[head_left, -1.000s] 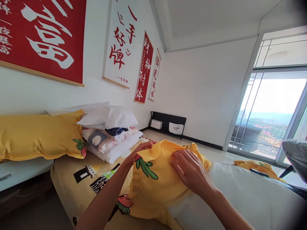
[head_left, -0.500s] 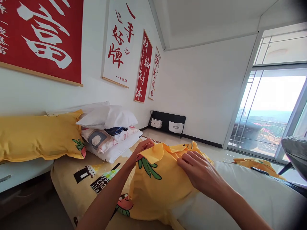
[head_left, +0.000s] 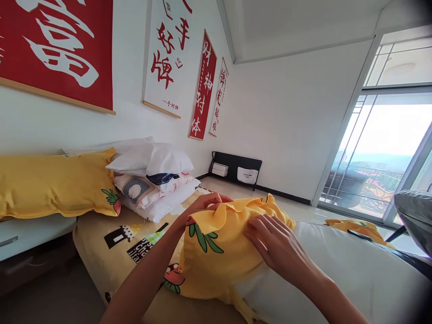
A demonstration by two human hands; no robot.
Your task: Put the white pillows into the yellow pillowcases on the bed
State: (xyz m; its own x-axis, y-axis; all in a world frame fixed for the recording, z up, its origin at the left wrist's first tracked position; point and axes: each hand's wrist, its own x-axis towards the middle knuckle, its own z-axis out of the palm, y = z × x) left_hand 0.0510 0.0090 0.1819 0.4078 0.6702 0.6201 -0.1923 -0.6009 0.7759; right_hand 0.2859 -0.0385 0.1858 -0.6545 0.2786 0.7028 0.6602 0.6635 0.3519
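Note:
A yellow pillowcase (head_left: 226,265) with carrot prints lies bunched before me, partly over a large pale, smooth, cushion-like piece (head_left: 324,274). At its far left edge my left hand (head_left: 207,202) is closed on the cloth, its fingertips partly hidden by a folded flap. My right hand (head_left: 273,238) rests on the pillowcase's right side, fingers bent and pinching the gathered fabric. Between the two hands the pillowcase's edge is crumpled and raised. What lies inside it is hidden.
On the printed bedsheet (head_left: 141,225), a pile of white pillows (head_left: 158,162) and a patterned cushion (head_left: 135,189) stands left. Beyond are a stuffed yellow pillow (head_left: 54,184), a black bench (head_left: 232,166), another yellow cloth (head_left: 357,229) and a dark cushioned seat (head_left: 413,216).
My left hand has moved slightly right behind the pillowcase's edge. My right hand has shifted a little left, its fingers curled further into the cloth. The view has tilted slightly.

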